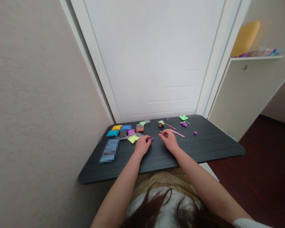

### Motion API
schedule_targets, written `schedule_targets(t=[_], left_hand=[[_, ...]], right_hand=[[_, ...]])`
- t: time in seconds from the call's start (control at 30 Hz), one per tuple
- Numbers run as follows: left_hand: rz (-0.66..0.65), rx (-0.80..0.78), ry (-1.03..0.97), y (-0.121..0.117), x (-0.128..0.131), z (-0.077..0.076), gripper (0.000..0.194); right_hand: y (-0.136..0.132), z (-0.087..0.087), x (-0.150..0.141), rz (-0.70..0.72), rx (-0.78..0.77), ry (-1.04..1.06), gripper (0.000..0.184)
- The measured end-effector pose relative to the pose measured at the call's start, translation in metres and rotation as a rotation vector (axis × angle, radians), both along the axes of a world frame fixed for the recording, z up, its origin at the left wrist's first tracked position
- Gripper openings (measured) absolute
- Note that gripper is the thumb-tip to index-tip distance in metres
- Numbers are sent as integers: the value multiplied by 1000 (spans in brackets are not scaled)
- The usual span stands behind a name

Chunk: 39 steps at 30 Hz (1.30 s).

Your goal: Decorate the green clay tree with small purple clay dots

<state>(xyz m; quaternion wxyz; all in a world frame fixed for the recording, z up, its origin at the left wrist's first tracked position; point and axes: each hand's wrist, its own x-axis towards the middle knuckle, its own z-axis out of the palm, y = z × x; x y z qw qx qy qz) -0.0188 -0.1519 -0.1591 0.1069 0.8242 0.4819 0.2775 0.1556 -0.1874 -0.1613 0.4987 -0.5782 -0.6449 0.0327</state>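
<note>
My left hand [142, 145] rests low over the table, fingers closed around a piece of purple modelling clay [152, 139] that pokes out at the fingertips. To its right, my right hand [170, 141] is pinched, with a tiny purple bit just showing at the fingertips. Tiny light crumbs lie between the hands. Just past the right hand are a pink flat tool [178, 133], a thin pink stick [169, 125] and a small green-and-orange clay figure [161, 123]. Farther right lie a cluster of purple clay balls [184, 124], a single purple ball [195, 133] and a green clay leaf shape [184, 117].
Several clay packets lie at the left of the dark table [204, 145], among them a yellow packet [117, 127], a teal packet [112, 133] and a lime packet [133, 139]. A blurred-out blue sheet [110, 150] is nearer me. A white door [154, 57] stands behind.
</note>
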Motion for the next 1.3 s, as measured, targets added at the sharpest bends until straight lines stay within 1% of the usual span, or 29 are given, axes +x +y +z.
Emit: schedule_targets(t=[0.27,0.53,0.83,1.07,1.3], left_hand=[[-4,-9,0,0,0,0,24],[-22,14,-16,2,-1,-3,24],[-27,23,-38,4,-2,-7,24],[-15,-1,-52,3,-1,-4,25],[-21,-16,-110,-1,-2,-1,24]], right_hand=[[-1,2,-1,5,9,-4,24],[0,-1,0,12,16,-7,24],[-1,2,0,46,24,6,23],[-1,0,-1,30,20,11,23],[-2,1,-1,52,36,14,24]])
